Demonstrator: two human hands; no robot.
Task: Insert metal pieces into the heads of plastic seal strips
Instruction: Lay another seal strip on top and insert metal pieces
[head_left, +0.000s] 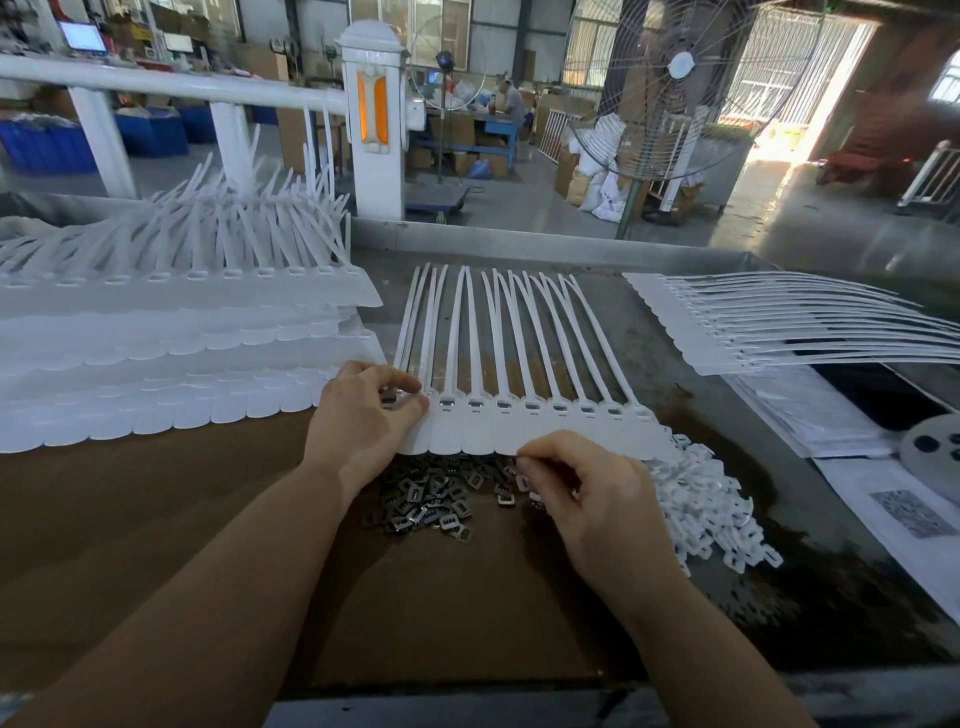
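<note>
my-side forearms reach out: right hand (582, 488) pinching a metal piece from the pile (431, 499), left hand (369, 410) pressing one into the seal strips (524, 415) mid-worktop; i judge a tilted piece could jam.

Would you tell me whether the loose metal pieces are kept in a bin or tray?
No: the metal pieces lie in a loose heap directly on the brown cardboard, just in front of the strip row.

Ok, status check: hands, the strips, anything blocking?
Left hand pinching a metal piece at the leftmost head of the strip sheet. Right hand picking from the metal pile. Most heads already filled. Nothing blocking.
</note>
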